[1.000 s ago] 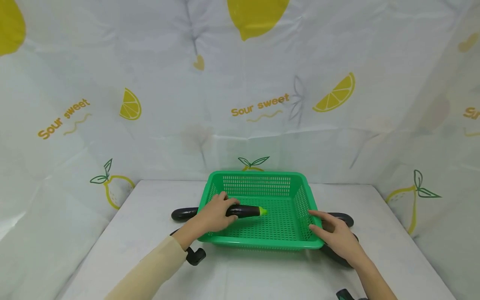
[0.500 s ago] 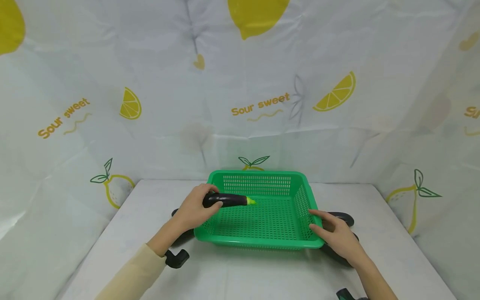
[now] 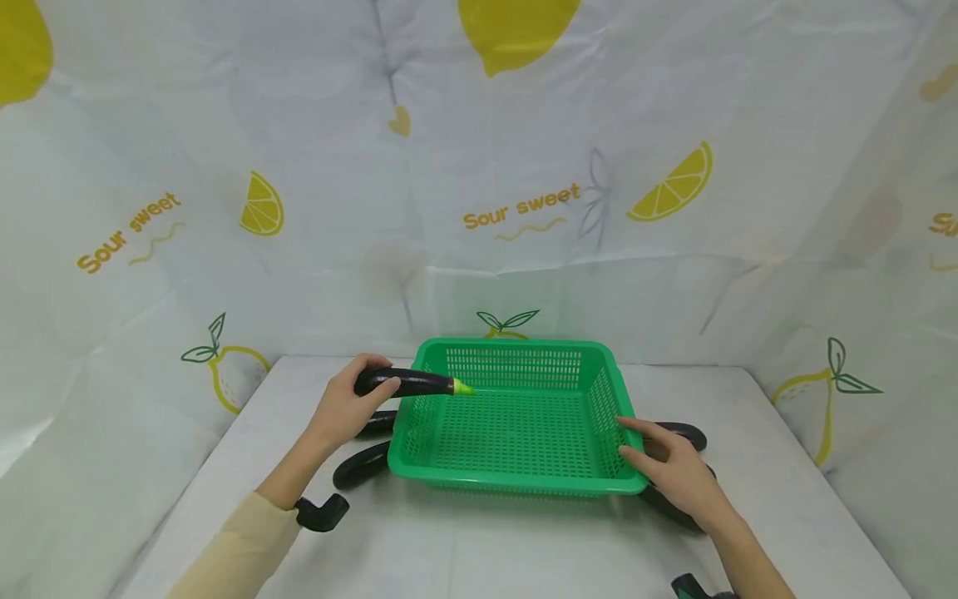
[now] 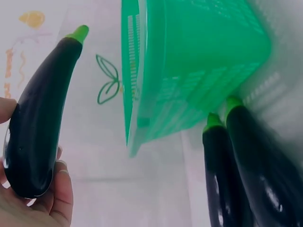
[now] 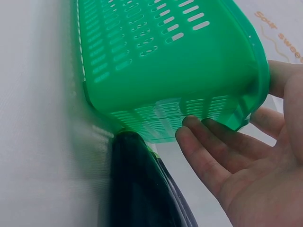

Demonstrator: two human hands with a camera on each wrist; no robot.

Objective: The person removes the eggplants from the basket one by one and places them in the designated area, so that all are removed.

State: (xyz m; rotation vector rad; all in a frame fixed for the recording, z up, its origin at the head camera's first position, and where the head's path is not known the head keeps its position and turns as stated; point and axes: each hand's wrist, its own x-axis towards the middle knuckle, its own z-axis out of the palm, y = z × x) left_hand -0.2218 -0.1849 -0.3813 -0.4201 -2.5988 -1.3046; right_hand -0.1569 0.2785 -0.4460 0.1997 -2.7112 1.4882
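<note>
My left hand point(image 3: 346, 409) holds a dark eggplant point(image 3: 419, 383) by its rounded end. The eggplant is raised above the left rim of a green plastic basket point(image 3: 516, 480), its light green stem end pointing right over the basket. In the left wrist view, thumb and fingers wrap the lower part of the eggplant point(image 4: 40, 113). My right hand point(image 3: 677, 476) grips the basket's right side. In the right wrist view, the thumb goes behind the rim and some fingers touch the outside wall of the basket point(image 5: 189, 71).
Two eggplants lie left of the basket, a far one point(image 3: 379, 424) and a nearer one point(image 3: 362, 466). On the right, a far eggplant point(image 3: 684, 435) and a near one point(image 3: 669, 509) lie partly hidden by my hand. A white cloth point(image 3: 479, 549) covers the table.
My left hand has lifted the eggplant and carried it leftward, from inside the basket to over its left rim. The right hand and basket stay almost in place.
</note>
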